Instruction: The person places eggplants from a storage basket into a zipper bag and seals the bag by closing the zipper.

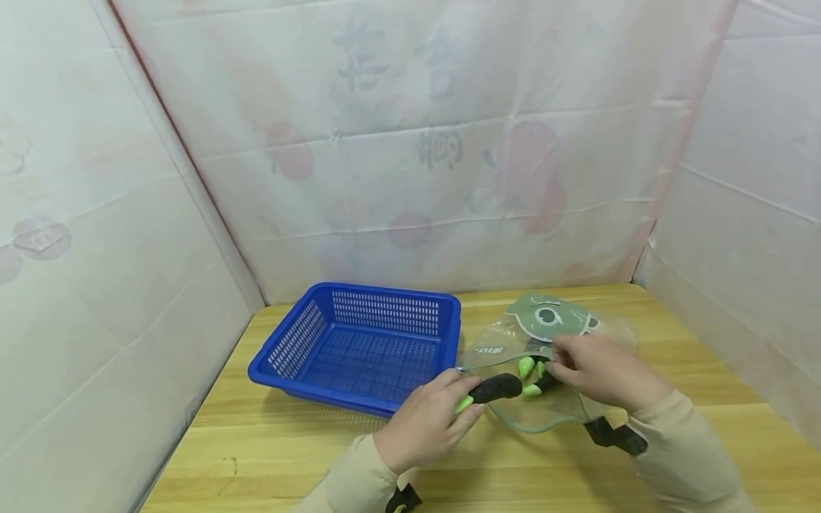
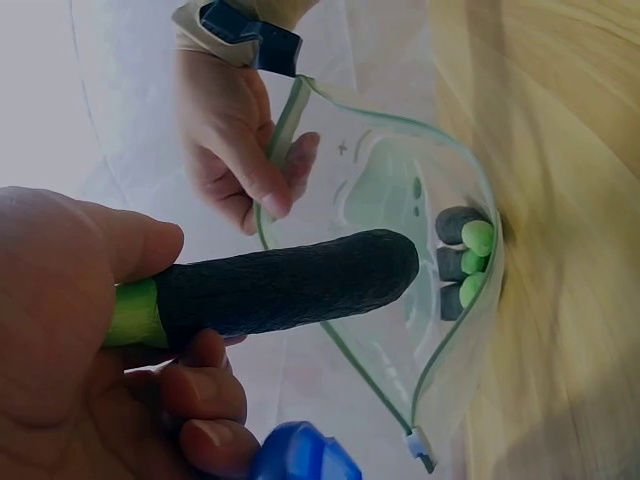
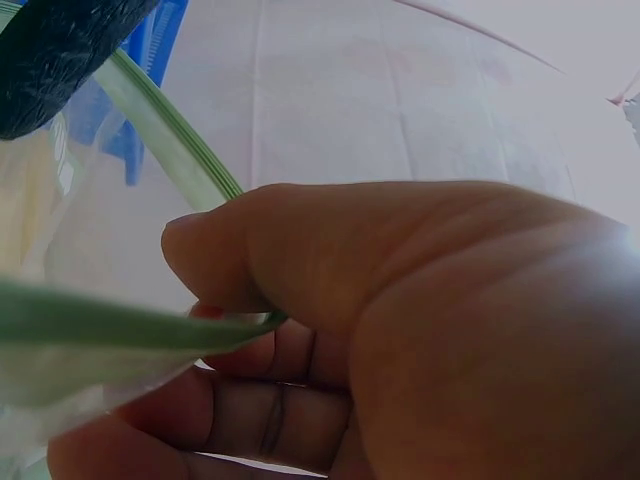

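Observation:
My left hand point(image 1: 428, 422) grips a dark eggplant point(image 1: 499, 388) by its green stem end. The eggplant's rounded dark tip points to the right, by the mouth of a clear zip bag point(image 1: 535, 429). This bag has a green zip edge and a green cartoon face printed on it. The right hand point(image 1: 606, 370) pinches the zip edge point(image 3: 175, 135) between thumb and fingers, and the mouth stands apart. Several more dark eggplants point(image 2: 452, 264) with green ends lie inside the bag, seen best in the left wrist view.
A blue plastic basket point(image 1: 321, 390) with slotted walls stands left of the bag on the wooden table point(image 1: 256, 456). Its bottom shows bare. Pale printed sheets point(image 1: 410, 185) hang behind the table and on both sides.

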A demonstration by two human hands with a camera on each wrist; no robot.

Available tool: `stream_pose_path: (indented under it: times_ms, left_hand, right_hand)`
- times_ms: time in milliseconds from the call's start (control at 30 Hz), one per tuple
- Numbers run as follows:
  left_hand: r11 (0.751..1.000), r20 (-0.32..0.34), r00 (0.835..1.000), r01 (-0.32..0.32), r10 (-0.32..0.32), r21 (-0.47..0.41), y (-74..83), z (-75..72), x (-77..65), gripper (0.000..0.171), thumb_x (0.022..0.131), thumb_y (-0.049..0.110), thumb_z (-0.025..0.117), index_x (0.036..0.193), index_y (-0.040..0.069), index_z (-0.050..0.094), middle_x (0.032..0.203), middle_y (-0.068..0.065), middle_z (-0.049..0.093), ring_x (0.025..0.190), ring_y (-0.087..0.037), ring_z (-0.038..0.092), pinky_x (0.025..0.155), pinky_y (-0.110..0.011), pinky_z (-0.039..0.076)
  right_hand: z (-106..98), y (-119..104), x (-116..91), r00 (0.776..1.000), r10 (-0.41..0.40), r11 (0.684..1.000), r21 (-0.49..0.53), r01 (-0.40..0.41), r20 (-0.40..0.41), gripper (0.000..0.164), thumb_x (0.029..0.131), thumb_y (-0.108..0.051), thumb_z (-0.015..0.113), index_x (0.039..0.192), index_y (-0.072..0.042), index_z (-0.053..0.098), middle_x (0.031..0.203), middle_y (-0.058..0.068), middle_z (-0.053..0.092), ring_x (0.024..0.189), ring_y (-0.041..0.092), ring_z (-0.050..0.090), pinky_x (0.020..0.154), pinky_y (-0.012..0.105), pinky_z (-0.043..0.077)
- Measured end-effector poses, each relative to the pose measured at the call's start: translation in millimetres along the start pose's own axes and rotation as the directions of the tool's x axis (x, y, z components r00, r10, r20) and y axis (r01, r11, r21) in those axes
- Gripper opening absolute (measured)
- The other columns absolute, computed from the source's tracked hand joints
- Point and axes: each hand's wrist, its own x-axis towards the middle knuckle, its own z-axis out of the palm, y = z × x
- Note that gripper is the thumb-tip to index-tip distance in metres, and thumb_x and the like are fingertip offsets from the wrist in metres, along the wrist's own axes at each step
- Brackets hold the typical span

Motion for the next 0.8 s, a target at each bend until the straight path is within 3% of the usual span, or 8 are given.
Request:
stream_pose_path:
  times_ms: [300,800]
  left_hand:
    - [1.000,0.027,1.000,0.015,-0.015,0.028,3.0,4.7,5.9,0.039,0.099,0.031,0.053,0.127,0.004,0.060,0.103,0.000,0.059,0.075,-0.003,0.049,0.065,-0.015,0.043]
    - [0.994,0.068,0.998,-0.020,0.013,0.103,21.8,18.9,31.7,0.041,0.099,0.033,0.052,0.128,0.005,0.061,0.094,0.003,0.056,0.068,-0.001,0.044,0.058,-0.013,0.036]
  right_hand:
    - [2,2,2,1.000,-0.028,1.000,-0.012,0.028,-0.010,0.032,0.085,-0.015,0.070,0.067,-0.023,0.044,0.057,-0.014,0.035,0.052,0.001,0.033,0.052,0.023,0.031]
    - [2,2,2,1.000,-0.028,0.999,0.020,0.028,0.004,0.029,0.086,-0.015,0.069,0.069,-0.020,0.047,0.058,-0.013,0.037,0.052,0.000,0.033,0.051,0.023,0.032]
